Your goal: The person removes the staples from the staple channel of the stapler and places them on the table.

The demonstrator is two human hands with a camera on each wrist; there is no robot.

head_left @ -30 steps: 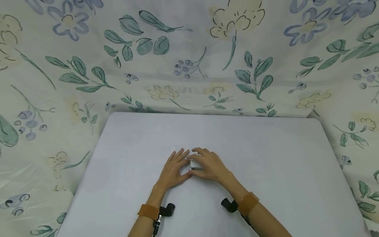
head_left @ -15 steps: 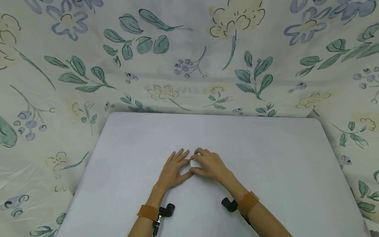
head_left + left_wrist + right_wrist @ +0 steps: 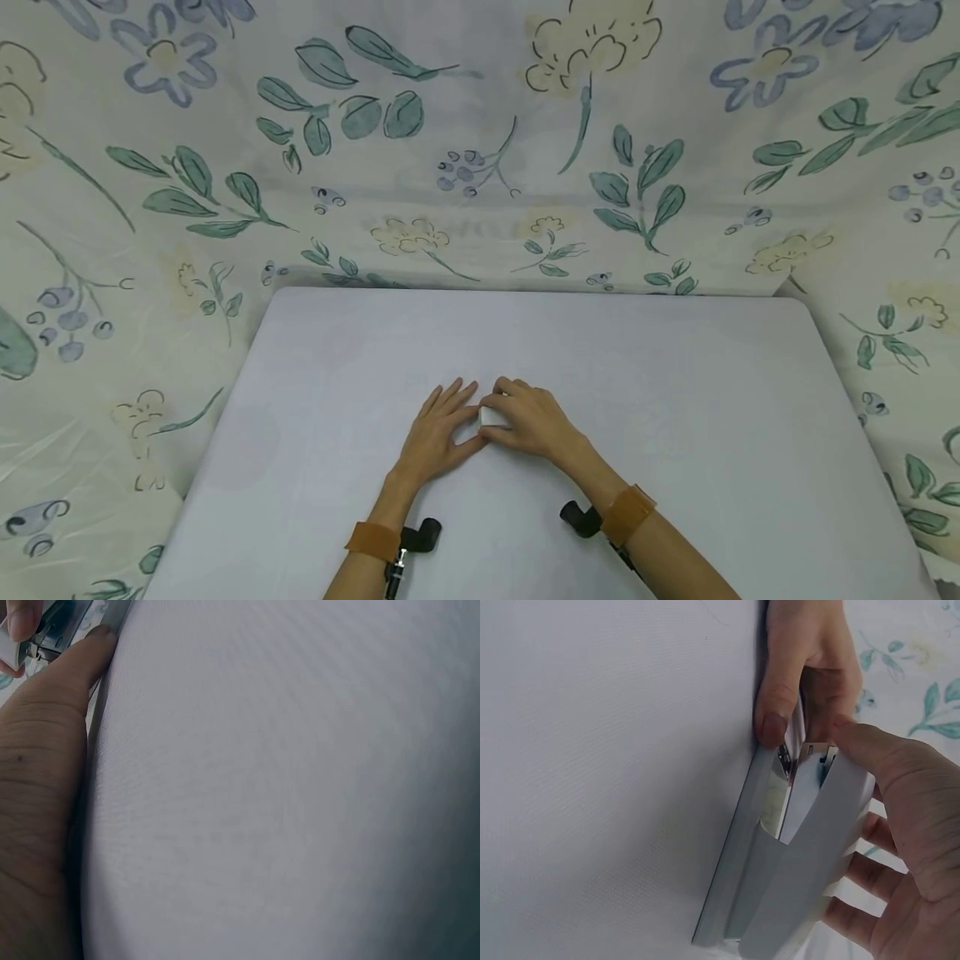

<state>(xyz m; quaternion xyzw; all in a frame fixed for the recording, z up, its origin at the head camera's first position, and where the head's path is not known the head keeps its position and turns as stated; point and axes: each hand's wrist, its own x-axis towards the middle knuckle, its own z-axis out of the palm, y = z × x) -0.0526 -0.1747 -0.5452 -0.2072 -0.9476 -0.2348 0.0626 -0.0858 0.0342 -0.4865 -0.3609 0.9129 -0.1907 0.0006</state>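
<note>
A pale grey-white stapler [image 3: 795, 847] stands on the white table between both hands; in the head view its top [image 3: 493, 417] shows only as a small patch, the rest covered by the right hand. My right hand [image 3: 528, 419] grips it from the right, thumb on the near side and fingers curled over the far side. In the right wrist view a gap separates its upper arm from the base, with metal inside. My left hand [image 3: 438, 437] holds the stapler's front end between thumb [image 3: 775, 724] and index finger; its other fingers stretch forward.
The white table [image 3: 675, 375] spreads around the hands, with rounded back corners. Floral cloth [image 3: 465, 208] hangs behind it and lies along both sides. Each wrist wears a brown strap [image 3: 373, 540] with a small black camera [image 3: 422, 535].
The right hand's fingertips have drawn in and curled closer over the stapler's far side. The left hand has stayed nearly in place; the head view has shifted slightly.
</note>
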